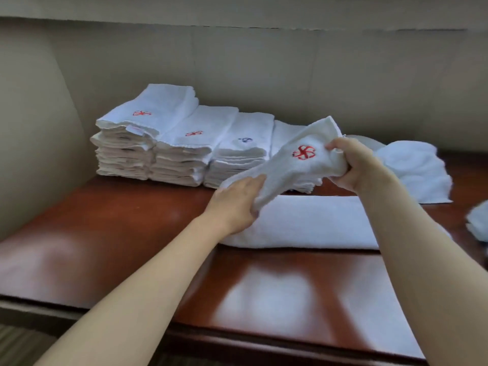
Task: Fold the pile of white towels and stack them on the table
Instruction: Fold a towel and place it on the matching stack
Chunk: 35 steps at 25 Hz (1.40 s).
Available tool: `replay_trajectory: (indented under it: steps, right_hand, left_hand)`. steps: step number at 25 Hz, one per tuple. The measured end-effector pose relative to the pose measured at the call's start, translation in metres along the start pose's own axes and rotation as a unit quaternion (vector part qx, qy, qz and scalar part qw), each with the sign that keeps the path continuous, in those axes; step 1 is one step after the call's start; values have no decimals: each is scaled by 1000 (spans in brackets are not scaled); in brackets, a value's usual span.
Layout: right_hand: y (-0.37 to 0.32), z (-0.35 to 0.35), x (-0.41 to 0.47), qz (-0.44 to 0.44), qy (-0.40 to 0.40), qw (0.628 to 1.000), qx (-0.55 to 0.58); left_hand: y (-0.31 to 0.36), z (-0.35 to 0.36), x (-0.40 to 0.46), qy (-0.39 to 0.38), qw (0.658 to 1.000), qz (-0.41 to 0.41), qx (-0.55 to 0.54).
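Both my hands hold a folded white towel with a red flower logo [295, 165] above the table. My left hand [237, 199] grips its lower left end, and my right hand [351, 165] grips its upper right end. Beneath it a larger folded white towel [311, 223] lies flat on the red-brown table [132, 233]. Three stacks of folded white towels stand against the wall: a tall one [132, 143] at left, a second [190, 151] beside it, and a lower third [243, 151]. Unfolded white towels [414, 170] lie heaped at the right.
A beige wall runs behind the stacks and curves round on the left. Another bit of white cloth [478, 223] shows at the right edge. The table's front edge runs along the bottom, with shiny bare wood in front of the flat towel.
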State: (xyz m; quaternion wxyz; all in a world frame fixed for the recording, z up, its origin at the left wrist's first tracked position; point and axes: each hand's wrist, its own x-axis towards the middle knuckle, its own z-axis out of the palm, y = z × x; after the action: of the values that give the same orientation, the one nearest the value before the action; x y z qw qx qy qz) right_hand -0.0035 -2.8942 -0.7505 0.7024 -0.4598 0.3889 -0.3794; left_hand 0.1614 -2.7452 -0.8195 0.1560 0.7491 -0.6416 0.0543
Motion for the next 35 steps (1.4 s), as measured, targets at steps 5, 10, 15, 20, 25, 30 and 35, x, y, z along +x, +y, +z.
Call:
replay_trajectory:
  steps: [5, 10, 15, 20, 25, 30, 35]
  right_hand:
    - [-11, -82, -8, -16, 27, 998, -50]
    - [6, -158, -4, 43, 165, 983, -69]
    - [26, -176, 10, 19, 219, 963, -157]
    - [27, -179, 10, -97, 263, 938, -204]
    - [18, -187, 11, -107, 322, 904, -259]
    - [46, -192, 4, -67, 341, 804, -483]
    - [44, -152, -2, -154, 336, 616, -696]
  left_hand:
    - [22, 34, -3, 73, 993, 68, 58]
    - [28, 55, -5, 121, 978, 143, 94]
    - [31, 63, -3, 111, 987, 107, 47]
    - [26, 69, -3, 141, 984, 114, 1]
    - [29, 72, -3, 107, 990, 93, -11]
    - [26, 69, -5, 57, 995, 73, -43]
    - [46, 40, -1, -30, 930, -126, -345]
